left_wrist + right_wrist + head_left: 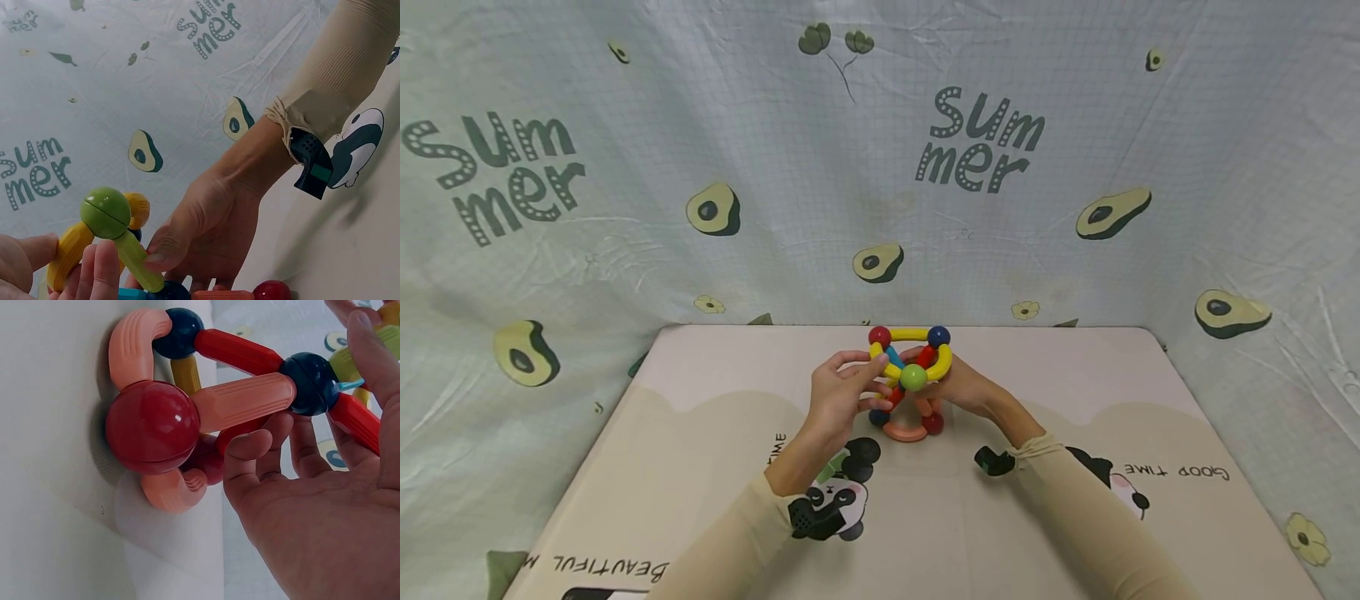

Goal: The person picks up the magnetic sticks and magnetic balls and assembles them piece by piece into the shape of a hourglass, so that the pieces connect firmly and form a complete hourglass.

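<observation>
A stick-and-ball building toy structure (898,398) stands on the table. Its upper ring has yellow curved sticks, a red ball (880,336), a dark blue ball (938,336) and a green ball (105,212). Straight sticks meet at a dark blue middle ball (307,384), above a base with pink curved sticks and a large red ball (153,427). My left hand (837,396) pinches a yellow curved stick (70,253) of the ring between thumb and fingers. Around the structure's middle, my right hand (966,387) holds it, thumb on a lime stick (139,259).
The light tabletop (715,450) carries printed pandas (838,500) and lettering. Behind it hangs a pale cloth (805,167) printed with avocados and words. Dark devices are strapped at the wrists, over beige sleeves (1075,508).
</observation>
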`<action>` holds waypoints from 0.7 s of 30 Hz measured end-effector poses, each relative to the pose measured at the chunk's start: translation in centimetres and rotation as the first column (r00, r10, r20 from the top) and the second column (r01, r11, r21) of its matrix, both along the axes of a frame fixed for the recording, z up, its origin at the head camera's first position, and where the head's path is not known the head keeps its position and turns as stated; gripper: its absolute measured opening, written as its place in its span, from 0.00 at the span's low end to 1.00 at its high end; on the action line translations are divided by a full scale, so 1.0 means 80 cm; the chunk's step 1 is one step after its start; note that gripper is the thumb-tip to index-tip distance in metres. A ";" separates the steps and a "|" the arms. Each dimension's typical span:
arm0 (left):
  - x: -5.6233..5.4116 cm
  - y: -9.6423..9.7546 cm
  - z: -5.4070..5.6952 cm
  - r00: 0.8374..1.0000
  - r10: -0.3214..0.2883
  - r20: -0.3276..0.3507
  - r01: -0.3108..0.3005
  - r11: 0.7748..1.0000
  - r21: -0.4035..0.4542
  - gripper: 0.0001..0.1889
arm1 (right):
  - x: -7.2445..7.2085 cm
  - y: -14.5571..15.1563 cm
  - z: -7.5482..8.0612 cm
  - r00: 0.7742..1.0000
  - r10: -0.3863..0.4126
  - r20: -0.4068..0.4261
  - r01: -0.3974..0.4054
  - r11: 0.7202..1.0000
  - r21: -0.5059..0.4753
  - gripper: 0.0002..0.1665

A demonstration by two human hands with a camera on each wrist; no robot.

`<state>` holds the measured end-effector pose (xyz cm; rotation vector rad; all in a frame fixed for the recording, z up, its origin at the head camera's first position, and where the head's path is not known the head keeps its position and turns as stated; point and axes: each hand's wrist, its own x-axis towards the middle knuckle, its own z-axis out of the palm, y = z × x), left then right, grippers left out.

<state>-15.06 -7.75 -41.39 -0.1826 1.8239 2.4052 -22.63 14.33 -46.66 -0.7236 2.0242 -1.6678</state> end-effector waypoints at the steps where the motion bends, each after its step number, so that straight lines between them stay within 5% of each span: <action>1: 0.000 0.000 0.000 1.000 -0.002 -0.001 0.002 1.000 -0.002 0.23 | 0.000 0.000 0.000 1.000 0.000 -0.002 0.000 1.000 0.001 0.33; 21: 0.005 -0.002 -0.004 1.000 -0.029 -0.007 0.029 0.999 -0.031 0.23 | 0.000 0.002 0.001 1.000 0.002 -0.001 -0.002 1.000 0.003 0.37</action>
